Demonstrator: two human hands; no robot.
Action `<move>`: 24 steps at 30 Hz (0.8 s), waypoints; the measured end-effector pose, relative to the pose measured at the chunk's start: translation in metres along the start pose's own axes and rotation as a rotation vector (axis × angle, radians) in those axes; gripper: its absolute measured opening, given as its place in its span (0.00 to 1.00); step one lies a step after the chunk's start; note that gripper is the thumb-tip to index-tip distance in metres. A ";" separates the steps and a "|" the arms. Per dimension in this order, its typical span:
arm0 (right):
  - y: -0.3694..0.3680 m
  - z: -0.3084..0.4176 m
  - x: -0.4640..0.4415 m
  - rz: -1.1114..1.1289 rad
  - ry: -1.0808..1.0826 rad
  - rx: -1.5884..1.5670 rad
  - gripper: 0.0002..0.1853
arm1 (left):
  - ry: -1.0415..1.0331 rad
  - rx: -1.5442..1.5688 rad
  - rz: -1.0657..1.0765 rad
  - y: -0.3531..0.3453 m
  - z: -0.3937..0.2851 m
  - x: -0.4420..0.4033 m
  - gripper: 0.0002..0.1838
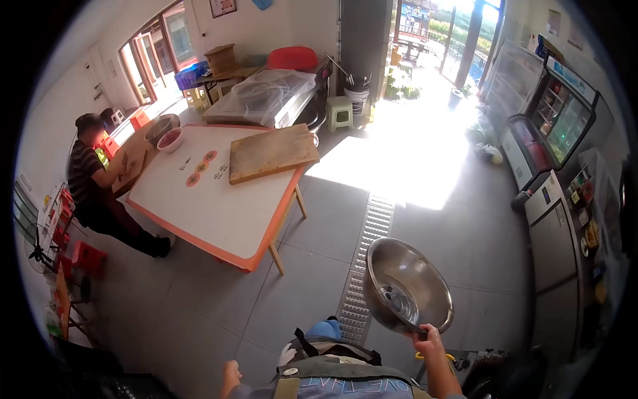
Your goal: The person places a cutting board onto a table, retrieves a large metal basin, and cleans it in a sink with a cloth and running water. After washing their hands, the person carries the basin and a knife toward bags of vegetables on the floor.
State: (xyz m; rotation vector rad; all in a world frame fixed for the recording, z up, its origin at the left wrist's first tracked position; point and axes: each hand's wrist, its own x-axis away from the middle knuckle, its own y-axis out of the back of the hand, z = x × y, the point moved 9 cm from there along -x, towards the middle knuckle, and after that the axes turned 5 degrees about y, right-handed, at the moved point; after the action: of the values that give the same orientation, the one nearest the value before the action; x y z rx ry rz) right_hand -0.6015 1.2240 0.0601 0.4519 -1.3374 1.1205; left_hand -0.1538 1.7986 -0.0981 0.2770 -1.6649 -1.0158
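Observation:
My right hand (428, 340) grips the near rim of a large steel basin (425, 282), which is tilted with its inside facing up and towards me. The basin hangs over the grey floor beside a metal drain grate (359, 292). Low in the view, my left hand (231, 374) is to the left of my body, apart from any object. Its fingers are too small and foreshortened to make out.
A white table (219, 219) with an orange edge stands ahead to the left, bearing a wooden board (272, 154) and a bowl of red food (170, 139). Another person (90, 173) sits beyond it. A glass-fronted fridge (565, 120) stands at the right.

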 end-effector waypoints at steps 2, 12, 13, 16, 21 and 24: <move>-0.003 0.031 -0.010 -0.080 0.055 -0.084 0.13 | -0.321 0.047 0.262 -0.047 -0.123 0.088 0.17; -0.021 0.162 -0.079 -0.329 0.195 -0.313 0.09 | -1.144 -0.278 0.663 -0.304 -0.453 0.462 0.10; -0.038 0.177 -0.089 -0.346 0.179 -0.318 0.07 | -1.170 -0.314 0.648 -0.324 -0.467 0.478 0.11; -0.091 0.240 -0.138 -0.379 0.205 -0.272 0.06 | -1.289 -0.530 0.391 -0.372 -0.490 0.494 0.16; -0.229 0.335 -0.202 -0.321 0.181 -0.171 0.12 | -1.117 -0.631 0.275 -0.400 -0.531 0.497 0.21; -0.305 0.384 -0.258 -0.250 0.136 0.002 0.13 | -0.978 -0.539 0.332 -0.423 -0.558 0.504 0.19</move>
State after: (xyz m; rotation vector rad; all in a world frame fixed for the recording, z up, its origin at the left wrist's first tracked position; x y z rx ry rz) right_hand -0.5117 0.6785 0.0170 0.5200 -1.1267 0.9281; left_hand 0.0236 0.9557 -0.0564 -0.9658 -2.0655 -1.3880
